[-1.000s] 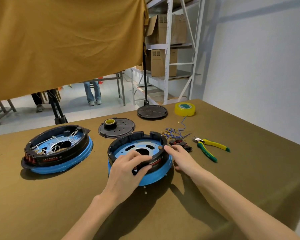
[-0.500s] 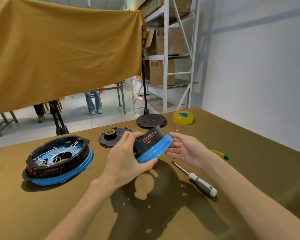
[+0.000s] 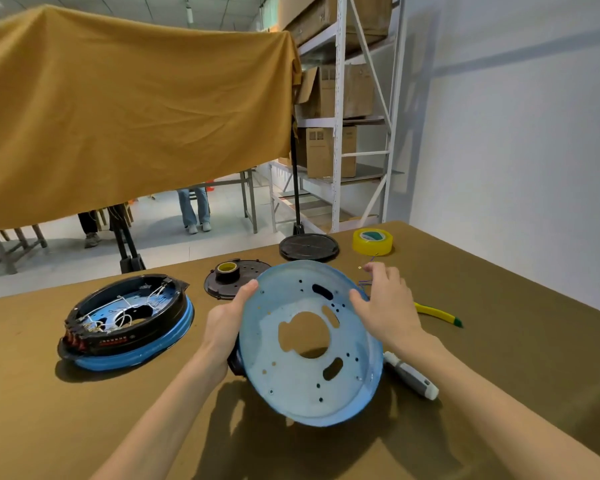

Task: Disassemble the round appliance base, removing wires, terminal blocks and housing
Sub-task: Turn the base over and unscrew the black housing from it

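Observation:
I hold the round appliance base [image 3: 291,379] above the table, tipped up so its pale blue underside with a large centre cut-out and several holes faces me. My left hand [image 3: 224,323] grips its left rim, thumb on the blue face and fingers behind. My right hand [image 3: 388,306] holds the right rim, thumb on the face and the other fingers behind the edge. A bit of the black housing [image 3: 234,363] shows behind the lower left rim. Loose blue wires [image 3: 363,282] lie beyond my right hand.
A second base [image 3: 125,320] with white wires inside sits at the left. Behind lie a black lid [image 3: 219,289] with a small tape roll, a black disc [image 3: 309,247] and yellow tape [image 3: 372,241]. Yellow-handled pliers [image 3: 437,315] and a screwdriver [image 3: 411,375] lie on the right.
The base has been lifted off the table and turned over, so its underside faces me instead of the open top. A screwdriver that lay beneath it has come into view.

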Demonstrator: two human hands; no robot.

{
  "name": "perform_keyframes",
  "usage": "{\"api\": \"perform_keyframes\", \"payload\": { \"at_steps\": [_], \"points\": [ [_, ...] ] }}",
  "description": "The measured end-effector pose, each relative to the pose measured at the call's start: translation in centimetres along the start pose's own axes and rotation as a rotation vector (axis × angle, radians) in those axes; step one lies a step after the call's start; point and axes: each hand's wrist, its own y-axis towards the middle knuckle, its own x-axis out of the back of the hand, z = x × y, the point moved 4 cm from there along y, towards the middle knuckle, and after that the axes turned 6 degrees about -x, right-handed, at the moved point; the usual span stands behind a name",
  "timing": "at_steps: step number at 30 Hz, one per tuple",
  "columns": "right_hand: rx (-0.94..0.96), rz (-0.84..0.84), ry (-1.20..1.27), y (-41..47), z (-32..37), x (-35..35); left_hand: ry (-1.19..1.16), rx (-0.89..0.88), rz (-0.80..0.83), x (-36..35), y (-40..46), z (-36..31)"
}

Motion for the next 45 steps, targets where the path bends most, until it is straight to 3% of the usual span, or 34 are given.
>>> {"api": "perform_keyframes", "payload": {
  "at_steps": [2, 8, 12, 15, 20, 23, 25, 29, 33, 37, 45],
  "points": [
    [-0.058, 0.118, -0.020, -0.1, -0.9, -1.1, -0.007, 0.067, 0.021, -0.1, 0.1, 1.5],
    [-0.104, 0.228, 0.026, 0.7, -2.6, -3.3, 0.036, 0.284, 0.186, 0.6, 0.0, 5.9],
    [-0.141, 0.235, 0.121, 1.5, -3.3, -3.5, 0.045, 0.236, 0.188, 1.1, 0.2, 7.0],
    [-0.158, 0.211, -0.047, 0.9, -5.0, -2.8, 0.038, 0.197, 0.133, 1.0, 0.5, 7.2],
    [-0.244, 0.464, -0.342, -1.7, -7.3, -2.1, 0.012, 0.182, 0.009, 1.6, 1.1, 8.0],
    [-0.243, 0.602, -0.479, -3.7, -7.9, -2.6, -0.023, 0.187, 0.021, 2.1, 1.2, 8.5],
    [-0.239, 0.581, -0.500, -4.2, -7.7, -2.4, -0.055, 0.197, 0.064, 2.6, 1.1, 8.5],
    [-0.243, 0.286, -0.323, -3.4, -6.7, 0.5, -0.108, 0.228, 0.124, 3.0, 0.6, 8.1],
    [-0.180, 0.031, 0.093, -2.8, -5.2, 3.6, -0.182, 0.288, 0.105, 2.6, 0.3, 8.2],
    [-0.242, 0.126, 0.673, -2.6, -2.5, 3.3, -0.178, 0.312, 0.140, 2.3, -0.2, 8.2],
    [-0.180, 0.087, 0.931, -2.1, 2.2, 0.2, -0.081, 0.388, 0.391, 1.3, -0.9, 8.3]
  ]
}}
